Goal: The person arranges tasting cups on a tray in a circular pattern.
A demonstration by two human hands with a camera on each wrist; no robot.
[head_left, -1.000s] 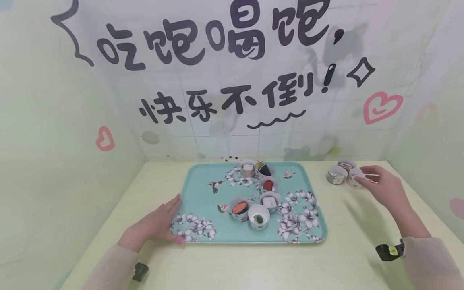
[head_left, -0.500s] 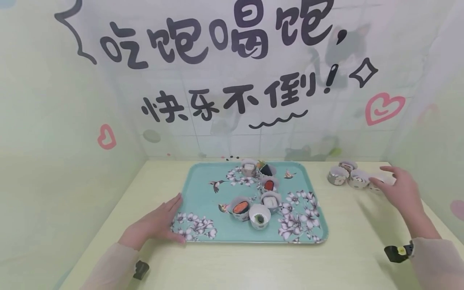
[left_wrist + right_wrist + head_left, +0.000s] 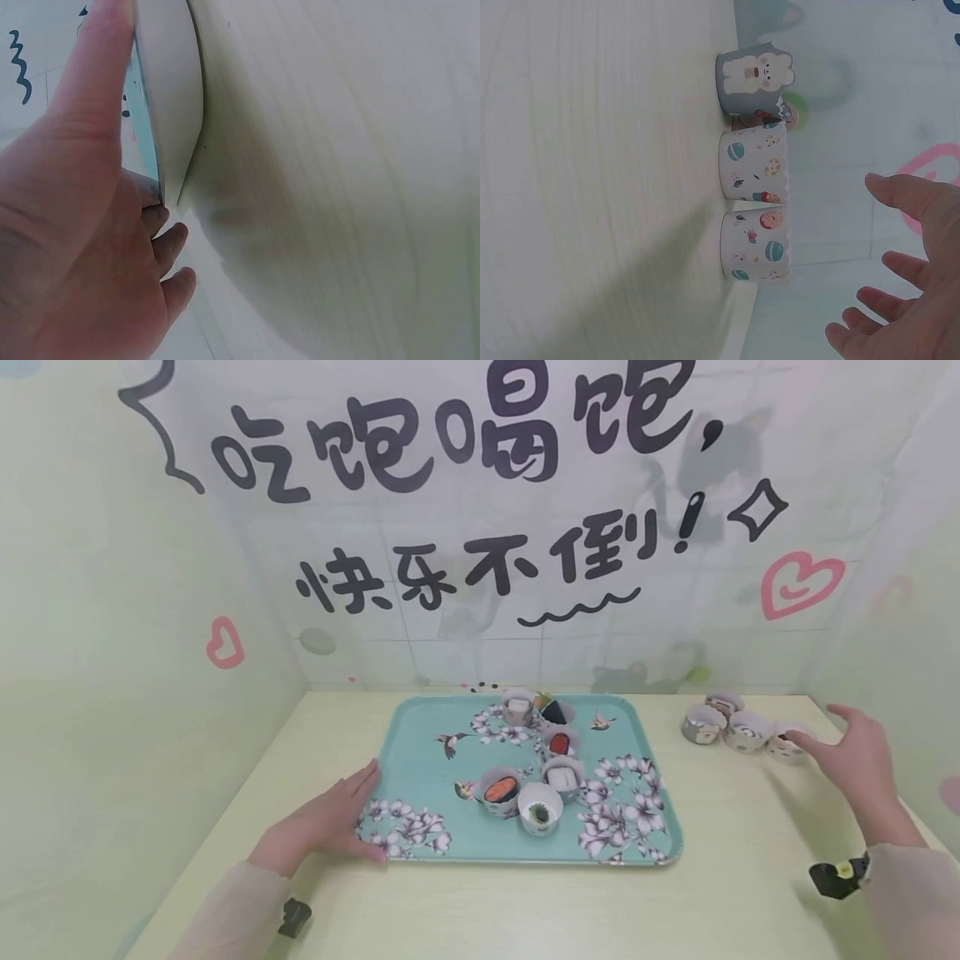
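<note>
Below right fingers (image 3: 907, 271), printed cup (image 3: 756, 246)

The tray (image 3: 416, 727) looks like smooth, hard plastic. The tabletop (image 3: 570, 910) shows a matt wood grain. The printed cups (image 3: 755, 165) look like matt paper; the food pieces (image 3: 501, 789) inside seem smooth plastic, though too small to be sure. The sleeves (image 3: 232, 910) are matt cloth.

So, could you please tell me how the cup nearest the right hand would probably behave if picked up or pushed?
The cup looks thin at its scalloped rim, so it is probably light and could dent if squeezed. Standing upright on the table, it may slide before rolling.
</note>
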